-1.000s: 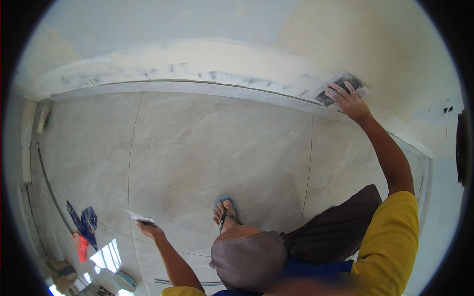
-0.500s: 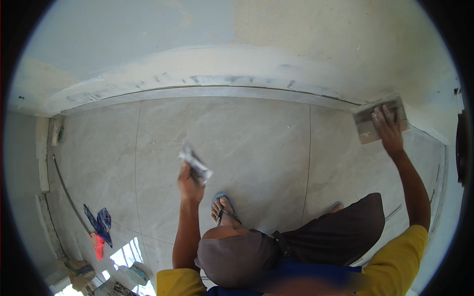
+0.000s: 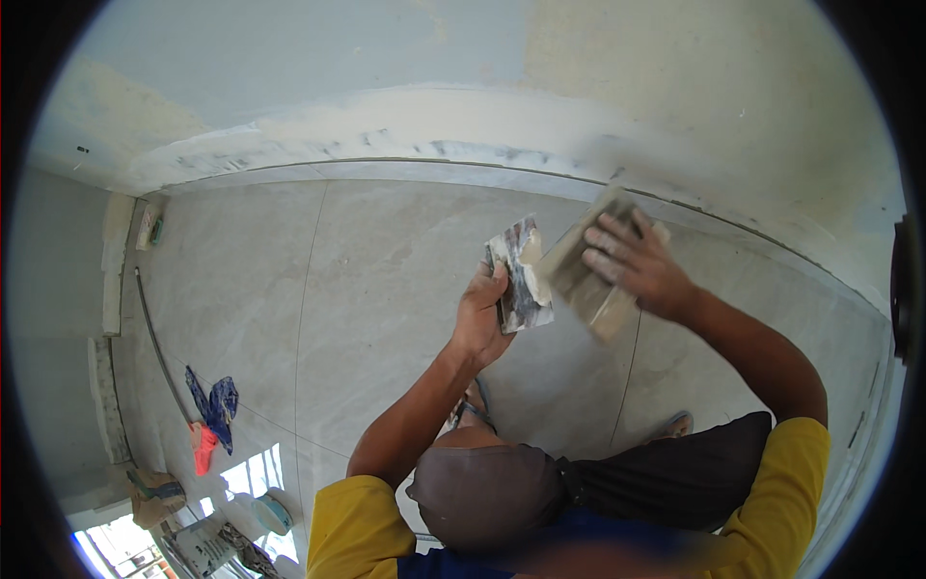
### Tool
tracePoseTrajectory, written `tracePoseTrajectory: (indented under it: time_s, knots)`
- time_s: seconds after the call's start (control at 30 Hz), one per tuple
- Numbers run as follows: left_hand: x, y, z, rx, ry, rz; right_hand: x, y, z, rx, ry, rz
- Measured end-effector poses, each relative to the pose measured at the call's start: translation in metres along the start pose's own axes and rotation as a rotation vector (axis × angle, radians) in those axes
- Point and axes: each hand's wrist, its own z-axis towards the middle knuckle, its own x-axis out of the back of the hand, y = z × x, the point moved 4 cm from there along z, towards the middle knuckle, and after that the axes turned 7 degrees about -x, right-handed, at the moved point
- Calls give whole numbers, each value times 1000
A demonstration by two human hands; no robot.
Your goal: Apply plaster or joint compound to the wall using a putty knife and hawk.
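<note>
My left hand [image 3: 480,314] is closed around a flat putty knife [image 3: 519,299], its blade smeared with dark streaks. A lump of cream-coloured putty [image 3: 532,262] sits along the blade's right side. Just to the right, my right hand [image 3: 637,265] grips a wide rectangular trowel [image 3: 577,273], its fingers spread over the top; the trowel is blurred by motion and its underside is hidden. The two tools are very close together in front of me; whether they touch I cannot tell. Beyond them rises the wall [image 3: 386,111], with pale, patchy filler low down.
A low skirting strip [image 3: 415,172] runs along the wall's foot above large floor tiles [image 3: 386,241]. On the left lie a dark hose [image 3: 159,333], a blue cloth [image 3: 222,400] and a pink-red piece [image 3: 202,449]. A round pale-blue container [image 3: 272,515] stands at the lower left.
My right hand has brought the trowel from the far right, near the wall, in toward the middle. My left hand has moved right and forward with the putty knife, bringing both tools together.
</note>
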Motion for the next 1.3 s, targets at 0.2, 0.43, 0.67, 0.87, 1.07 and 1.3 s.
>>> tracePoseTrajectory:
  time_s: [0.2,0.43,0.67,0.87,1.07,1.3]
  knots:
    - [-3,68,-18,-532,101,159,-12,28,-34,-487,10,377]
    - [26,42,-44,-1060,-379,1003,-28,-58,29,-1263,-44,2147]
    - [112,11,-75,-945,-138,1285,21,-26,64,-870,135,1710]
    - [249,42,-152,-560,1135,903,24,-93,189,229,27,-744]
    - [405,86,-260,-942,1469,599,-57,-82,315,504,-37,-1166]
    - [443,103,-310,-997,1611,883,-125,-121,450,568,-6,-1403]
